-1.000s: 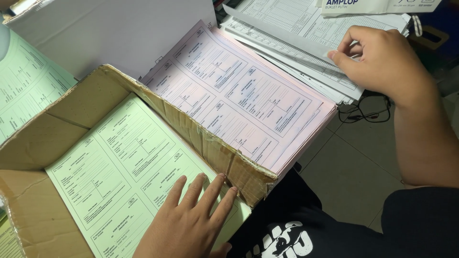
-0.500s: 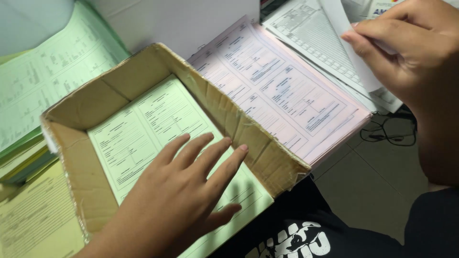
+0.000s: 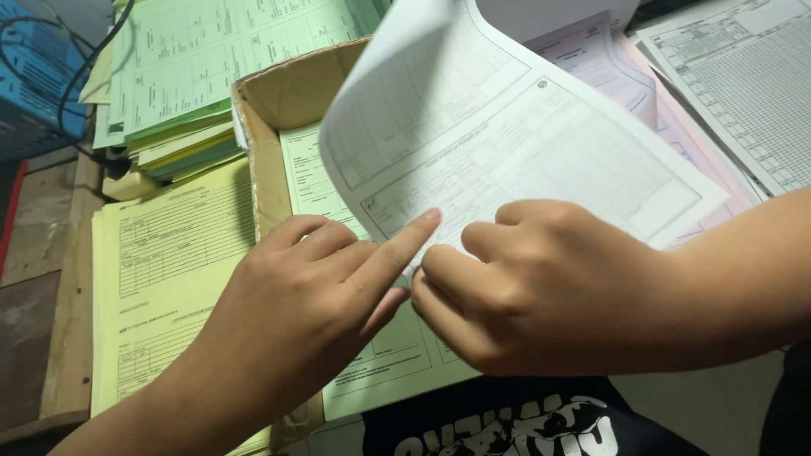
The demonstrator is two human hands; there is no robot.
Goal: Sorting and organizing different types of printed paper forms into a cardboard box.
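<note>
— Any package? 
— One open brown cardboard box point(image 3: 269, 127), centre-left, pale green forms point(image 3: 314, 181) lying inside. 
— Beside it? 
— Blue ribbed crate point(image 3: 34, 76) at far left. No labels, signs or screens.

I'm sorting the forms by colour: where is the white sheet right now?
In the head view, the white sheet is held up at centre, over the cardboard box of green forms, pinched by the right hand with the left hand touching its lower edge.
</note>
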